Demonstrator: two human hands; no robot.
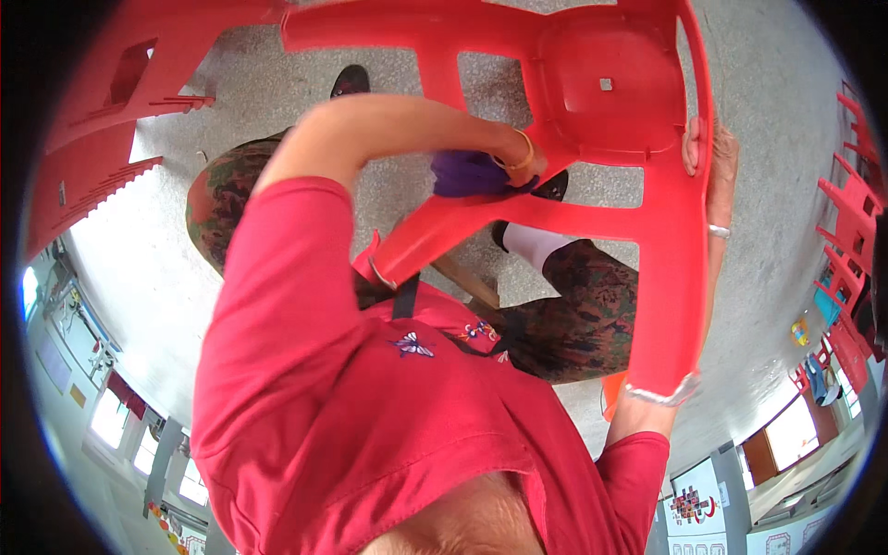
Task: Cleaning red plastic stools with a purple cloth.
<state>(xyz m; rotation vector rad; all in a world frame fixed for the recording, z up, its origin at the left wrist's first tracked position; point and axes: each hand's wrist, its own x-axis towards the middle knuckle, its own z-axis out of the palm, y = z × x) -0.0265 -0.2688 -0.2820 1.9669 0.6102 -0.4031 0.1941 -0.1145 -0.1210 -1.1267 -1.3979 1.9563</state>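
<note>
A red plastic chair (666,291) lies tipped over in front of me, its recessed square panel (610,76) towards the top and two of its legs pointing back at my body. Silvery material wraps the end of the right leg. My left hand (531,166), with a yellow bangle at the wrist, holds a bunched purple cloth (468,173) against the chair's frame near the middle of the view. On the right, my right hand (714,149) grips the chair's outer edge, its fingers curled over the rim. A silver bangle is on that wrist.
Large red plastic furniture (83,159) stands close by at the left. More red chairs (850,215) are along the far right. A wooden piece (465,277) lies between my legs, under the chair. Something orange (612,392) shows beside my right arm. Speckled floor surrounds my feet.
</note>
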